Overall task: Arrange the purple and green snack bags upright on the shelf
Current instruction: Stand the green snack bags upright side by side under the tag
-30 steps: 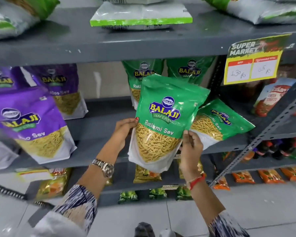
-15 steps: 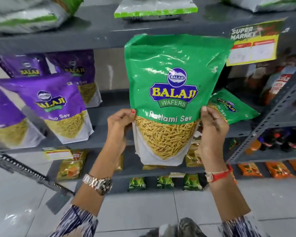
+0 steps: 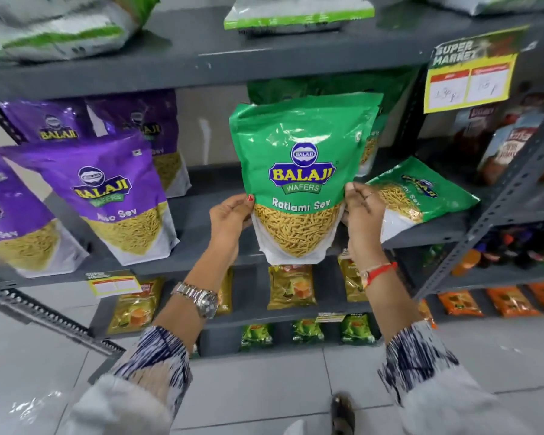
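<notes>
A green Balaji Ratlami Sev bag (image 3: 302, 158) is upright in front of the grey middle shelf (image 3: 208, 243), its bottom hanging just past the front edge. My left hand (image 3: 230, 219) grips its lower left side and my right hand (image 3: 363, 211) grips its lower right side. Another green bag (image 3: 421, 189) lies tilted on the shelf to the right. More green bags (image 3: 390, 89) stand behind, mostly hidden. Purple Aloo Sev bags stand on the left: one in front (image 3: 107, 196), one at the far left (image 3: 10, 215), two at the back (image 3: 139, 120).
A yellow price tag (image 3: 470, 80) hangs from the shelf above at the right. The top shelf holds white-and-green packs (image 3: 296, 11). Lower shelves carry yellow (image 3: 291, 287) and small green packets (image 3: 307, 331). A slotted metal upright (image 3: 496, 208) slants at the right, with bottles and orange packets beyond it.
The green bag, raised close to the camera half a second ago, has moved back down and toward the shelf. Both hands kept their grip on its lower sides.
</notes>
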Tool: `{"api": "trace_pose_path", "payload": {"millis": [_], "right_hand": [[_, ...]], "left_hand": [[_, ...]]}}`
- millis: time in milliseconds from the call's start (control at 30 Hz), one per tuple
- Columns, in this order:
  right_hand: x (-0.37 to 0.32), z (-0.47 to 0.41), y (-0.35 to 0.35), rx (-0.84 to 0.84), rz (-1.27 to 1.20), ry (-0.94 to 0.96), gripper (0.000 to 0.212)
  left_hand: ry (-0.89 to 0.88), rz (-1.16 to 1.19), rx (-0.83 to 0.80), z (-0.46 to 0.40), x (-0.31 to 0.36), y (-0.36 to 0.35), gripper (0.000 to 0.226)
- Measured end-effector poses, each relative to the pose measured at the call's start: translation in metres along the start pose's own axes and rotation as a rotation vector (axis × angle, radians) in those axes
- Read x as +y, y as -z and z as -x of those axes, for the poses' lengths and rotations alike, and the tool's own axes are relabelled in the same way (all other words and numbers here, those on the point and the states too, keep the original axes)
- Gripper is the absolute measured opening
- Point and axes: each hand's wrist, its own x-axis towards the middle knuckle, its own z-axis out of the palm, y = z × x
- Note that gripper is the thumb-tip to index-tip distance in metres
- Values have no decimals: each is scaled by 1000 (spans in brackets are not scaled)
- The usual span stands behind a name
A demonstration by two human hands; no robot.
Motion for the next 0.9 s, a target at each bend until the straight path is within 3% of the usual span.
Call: {"api": "trace_pose_path", "payload": {"millis": [200, 300, 533, 633, 733, 767, 900], "right_hand": [[22, -50, -5, -40, 28, -22, 10], [31, -68, -6, -84, 49, -21, 25], [52, -82, -1, -156, 97, -69, 30], [40, -80, 2, -117, 95, -14, 14], [27, -77, 20, 25, 89, 47, 14], [25, -78, 30, 112, 65, 47, 14], [28, -85, 76, 576, 70, 33, 7]], "left_hand": [[62, -31, 28, -49, -14, -22, 19], [64, -55, 48, -67, -26, -24, 12], [44, -101, 97, -76, -42, -25, 24], [-86, -190, 192, -65, -44, -33, 36], [-302, -317, 429, -34, -50, -54, 31], [-366, -330, 440, -23, -53, -65, 25], [-493, -457, 72, 0, -65, -123, 15]]}}
